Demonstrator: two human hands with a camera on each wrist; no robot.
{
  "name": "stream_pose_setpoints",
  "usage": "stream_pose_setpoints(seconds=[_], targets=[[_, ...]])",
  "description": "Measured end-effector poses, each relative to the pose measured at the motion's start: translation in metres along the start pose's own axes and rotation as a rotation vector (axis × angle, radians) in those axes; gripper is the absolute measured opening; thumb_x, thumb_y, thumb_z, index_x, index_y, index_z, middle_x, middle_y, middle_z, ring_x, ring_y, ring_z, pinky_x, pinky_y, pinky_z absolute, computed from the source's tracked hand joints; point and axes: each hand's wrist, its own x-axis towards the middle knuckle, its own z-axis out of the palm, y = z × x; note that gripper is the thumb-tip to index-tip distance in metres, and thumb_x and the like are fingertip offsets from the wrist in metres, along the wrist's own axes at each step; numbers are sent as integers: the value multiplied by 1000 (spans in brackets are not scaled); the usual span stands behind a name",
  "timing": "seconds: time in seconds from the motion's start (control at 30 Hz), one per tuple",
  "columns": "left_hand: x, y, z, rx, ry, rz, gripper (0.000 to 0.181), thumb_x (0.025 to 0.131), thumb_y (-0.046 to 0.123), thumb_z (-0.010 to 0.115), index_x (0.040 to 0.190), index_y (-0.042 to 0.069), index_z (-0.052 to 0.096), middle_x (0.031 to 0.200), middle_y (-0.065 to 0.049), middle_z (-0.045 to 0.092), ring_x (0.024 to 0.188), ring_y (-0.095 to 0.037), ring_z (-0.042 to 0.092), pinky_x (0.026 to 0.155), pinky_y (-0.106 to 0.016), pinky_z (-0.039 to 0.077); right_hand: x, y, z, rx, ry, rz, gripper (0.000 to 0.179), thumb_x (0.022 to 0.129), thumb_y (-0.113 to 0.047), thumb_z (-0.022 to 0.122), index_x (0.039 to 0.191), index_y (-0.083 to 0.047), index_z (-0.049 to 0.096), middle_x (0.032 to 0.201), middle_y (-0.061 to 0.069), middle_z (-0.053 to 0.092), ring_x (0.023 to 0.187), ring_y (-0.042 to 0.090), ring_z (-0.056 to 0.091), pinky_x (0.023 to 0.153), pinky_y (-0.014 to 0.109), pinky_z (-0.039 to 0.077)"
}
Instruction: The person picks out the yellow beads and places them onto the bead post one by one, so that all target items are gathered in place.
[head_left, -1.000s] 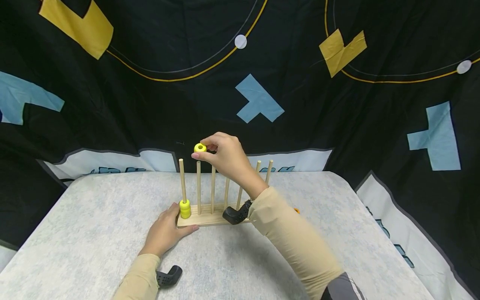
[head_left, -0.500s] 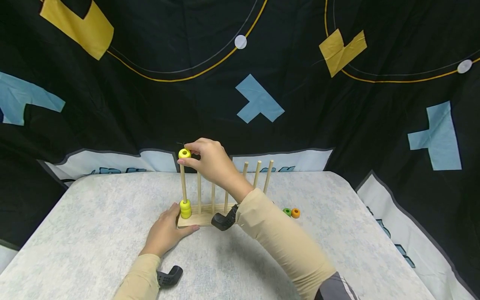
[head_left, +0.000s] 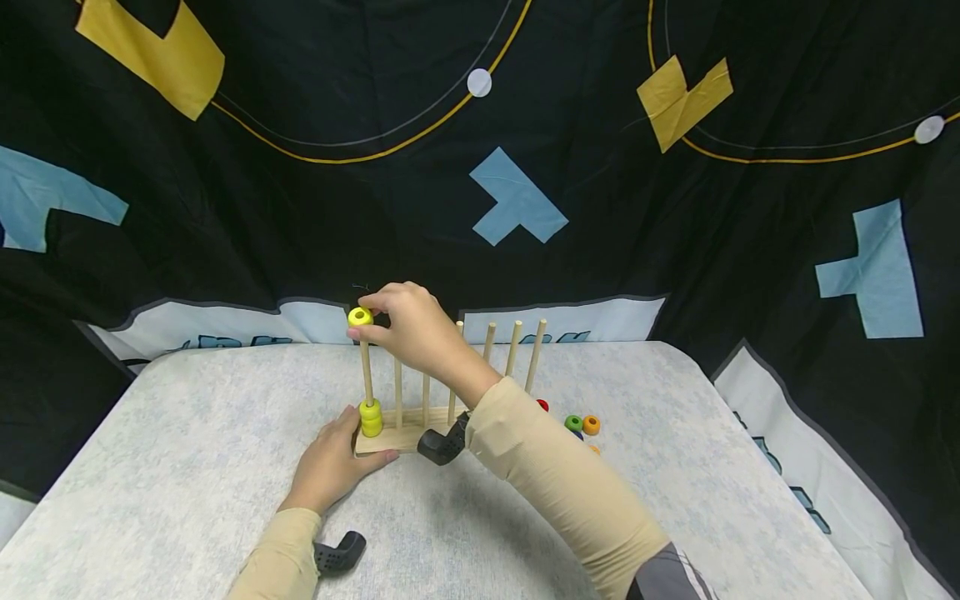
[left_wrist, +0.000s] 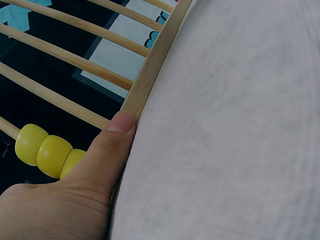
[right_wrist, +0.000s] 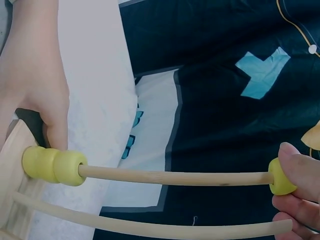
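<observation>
A wooden peg rack with a flat base [head_left: 408, 435] stands on the table, with several upright pegs in a row. On its leftmost peg [head_left: 367, 375] yellow beads [head_left: 371, 419] are stacked at the bottom. My left hand [head_left: 322, 467] grips the base's left end, thumb along the front edge. At the top of that same peg my right hand [head_left: 420, 332] pinches another yellow bead [right_wrist: 281, 178] between thumb and fingers. In the right wrist view the peg's tip meets this bead's hole. The second peg [right_wrist: 150, 222] carries no bead.
Right of the rack, partly behind my right forearm, lie loose beads: a green bead [head_left: 573, 423], an orange bead [head_left: 592, 426], a red bead [head_left: 543, 405] and others. The pale table [head_left: 187, 450] ends at a black patterned cloth [head_left: 337, 217].
My right hand has carried the yellow bead leftward and slightly down onto the top of the leftmost peg. More loose beads show on the right. My left hand has stayed put.
</observation>
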Motion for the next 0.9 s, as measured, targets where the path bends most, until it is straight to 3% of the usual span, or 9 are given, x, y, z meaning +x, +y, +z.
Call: stream_pose_setpoints(seconds=[0.4,0.73,0.9], targets=[[0,-1,1,-4,-3,0,98,76,68,73,147,7,43,151,-30,41,134,-54,43,103,-71,39,1,0,3,-50,-51,33,43,89,-39,74,125,-15,70,116,-4,72,111,12,56,90,20,50],[0,0,1,-3,7,11,97,76,69,72,146,6,45,149,-32,43,130,-54,47,102,-70,41,0,2,2,-25,-70,37,41,89,-38,74,123,-16,71,112,-6,74,109,11,56,89,20,50],[1,-1,2,-10,17,11,93,76,68,74,142,9,48,140,-24,56,124,-48,56,98,-66,46,0,3,2,-20,-73,33,40,89,-38,74,123,-16,71,112,-6,74,109,12,56,89,20,50]])
